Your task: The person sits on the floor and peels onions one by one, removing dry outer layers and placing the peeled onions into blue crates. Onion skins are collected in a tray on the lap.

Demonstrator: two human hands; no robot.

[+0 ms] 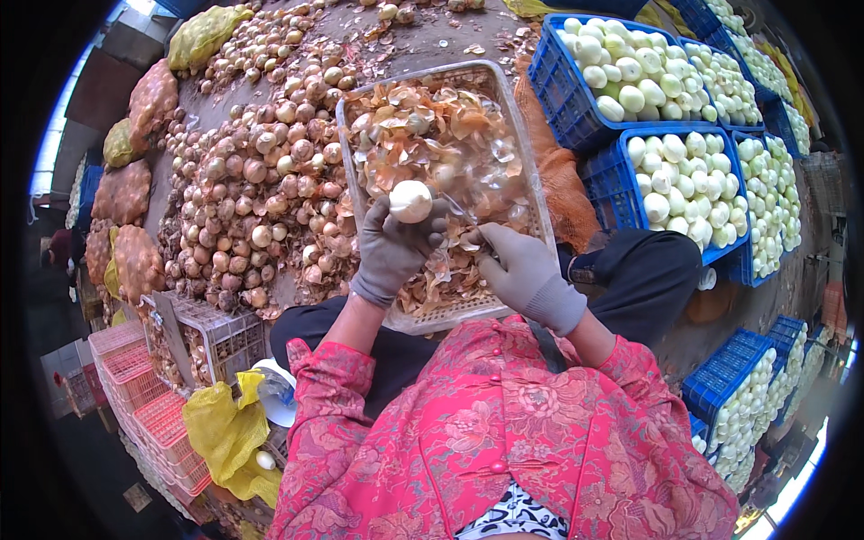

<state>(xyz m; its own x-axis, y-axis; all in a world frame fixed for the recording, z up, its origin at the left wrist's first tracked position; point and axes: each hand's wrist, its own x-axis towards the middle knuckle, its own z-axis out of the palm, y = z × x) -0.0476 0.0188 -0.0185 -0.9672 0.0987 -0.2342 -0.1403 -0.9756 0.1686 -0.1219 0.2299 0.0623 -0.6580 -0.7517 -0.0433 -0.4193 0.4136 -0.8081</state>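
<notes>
My left hand [398,243], in a grey knit glove, holds a peeled white onion [410,202] between thumb and fingers. To its right, my right hand [516,266], gloved alike, is closed around the handle of a small knife [462,210]. The blade points up and left towards the onion, with a small gap between them. Both hands are above a white plastic crate [533,179] heaped with dry brown onion skins [432,128]. The knife's handle is mostly hidden in my right fist.
Unpeeled onions [250,182] lie piled on the ground at left. Blue crates [611,185] of peeled onions stand at right, beside an orange mesh sack [563,189]. A grey-white crate [229,337], pink crates [158,412] and a yellow mesh bag [223,432] are at lower left.
</notes>
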